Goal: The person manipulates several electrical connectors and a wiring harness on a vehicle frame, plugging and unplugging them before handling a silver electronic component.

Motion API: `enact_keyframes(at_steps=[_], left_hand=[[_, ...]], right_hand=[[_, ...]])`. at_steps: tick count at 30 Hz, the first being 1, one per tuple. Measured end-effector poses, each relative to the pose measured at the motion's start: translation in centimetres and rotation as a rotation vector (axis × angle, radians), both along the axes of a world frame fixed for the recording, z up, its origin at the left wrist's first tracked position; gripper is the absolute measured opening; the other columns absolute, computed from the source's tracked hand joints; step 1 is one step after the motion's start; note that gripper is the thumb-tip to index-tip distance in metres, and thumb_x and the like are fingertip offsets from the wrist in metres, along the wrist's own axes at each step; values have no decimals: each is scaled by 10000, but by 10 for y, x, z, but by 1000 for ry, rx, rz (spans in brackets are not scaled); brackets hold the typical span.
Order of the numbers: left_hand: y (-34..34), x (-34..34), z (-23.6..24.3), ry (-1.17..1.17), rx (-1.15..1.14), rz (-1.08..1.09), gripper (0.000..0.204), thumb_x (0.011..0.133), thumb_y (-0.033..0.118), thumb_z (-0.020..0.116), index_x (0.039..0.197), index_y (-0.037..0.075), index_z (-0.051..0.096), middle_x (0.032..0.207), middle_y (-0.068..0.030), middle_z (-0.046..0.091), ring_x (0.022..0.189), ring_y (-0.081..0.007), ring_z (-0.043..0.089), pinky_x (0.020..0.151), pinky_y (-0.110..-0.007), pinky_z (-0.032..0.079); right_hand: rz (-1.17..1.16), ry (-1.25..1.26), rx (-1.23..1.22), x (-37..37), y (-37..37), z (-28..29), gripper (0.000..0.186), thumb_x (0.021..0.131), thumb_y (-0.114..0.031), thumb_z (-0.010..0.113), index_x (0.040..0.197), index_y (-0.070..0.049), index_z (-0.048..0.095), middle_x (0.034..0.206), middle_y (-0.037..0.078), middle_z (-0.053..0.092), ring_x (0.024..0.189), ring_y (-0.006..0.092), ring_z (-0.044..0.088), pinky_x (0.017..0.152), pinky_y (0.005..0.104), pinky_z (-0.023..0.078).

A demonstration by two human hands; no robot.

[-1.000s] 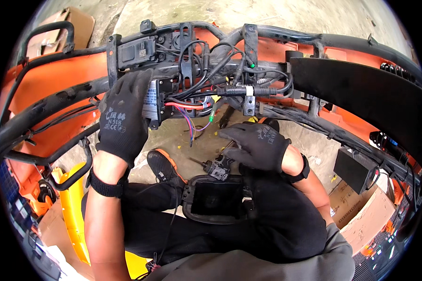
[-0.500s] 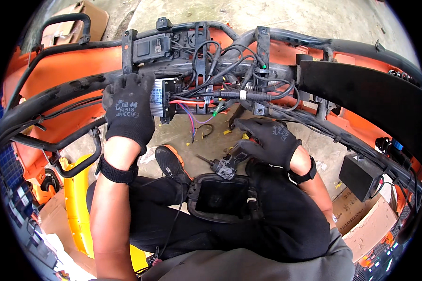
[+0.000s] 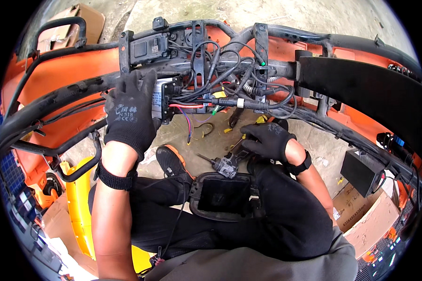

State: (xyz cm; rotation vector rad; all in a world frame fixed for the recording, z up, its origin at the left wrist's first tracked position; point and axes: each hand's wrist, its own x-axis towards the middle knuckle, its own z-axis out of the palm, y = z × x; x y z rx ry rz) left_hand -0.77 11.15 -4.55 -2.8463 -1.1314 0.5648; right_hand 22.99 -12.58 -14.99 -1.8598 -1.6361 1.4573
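Black connector (image 3: 229, 101) lower | left hand (image 3: 130, 110) clasping silver box (image 3: 159, 100) (back upward)

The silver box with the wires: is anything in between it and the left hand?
Nothing visible, except the black glove the hand wears. The left hand is right on the left side of the silver controller box. The red wires come out of its right end, away from that hand.

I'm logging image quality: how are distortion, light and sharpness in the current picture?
Head view: wide fisheye bending, black corners; head view: floor pale and bright at the top, black panel showing little detail; head view: left hand and metal box fairly sharp, clutter at the lower-left rim soft.
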Motion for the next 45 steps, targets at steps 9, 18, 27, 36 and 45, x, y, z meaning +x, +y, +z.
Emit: enact_keyframes(at_steps=[9,18,27,36,45], left_hand=[[1,-4,18,-273,-196,-158,792,749,69,762,1485,100,470,1437,-201,507,1364,-401,469,1112,-538,390],[6,3,13,-618,-239,-27,475,912,26,666,1381,45,596,1288,-212,647,1208,-394,605,1038,-438,475],[10,9,12,-605,-263,-15,394,941,37,638,1335,45,632,1253,-204,679,1179,-398,635,1013,-443,494],[9,7,10,-615,-292,-12,383,924,38,649,1307,39,644,1237,-212,683,1139,-404,654,986,-443,508],[-7,23,8,-734,-358,-115,306,834,42,719,1137,50,678,1091,-168,694,1049,-379,651,912,-465,511]], right_hand=[[19,50,-43,0,-18,-40,369,952,-305,665,1188,-23,692,1038,184,741,955,353,720,840,415,560],[-742,693,-552,8,-49,-111,269,985,-215,659,1143,-4,715,1016,88,761,884,156,730,735,258,564],[-819,589,-366,11,-59,-129,318,1015,-270,641,1143,13,709,974,101,749,791,182,714,706,289,583],[-906,714,-462,8,-55,-124,279,1023,-258,606,1163,-31,687,957,46,725,832,136,702,707,245,552],[-906,694,-489,11,-54,-120,285,1031,-234,583,1211,-36,681,1019,49,745,884,127,718,735,241,566]])
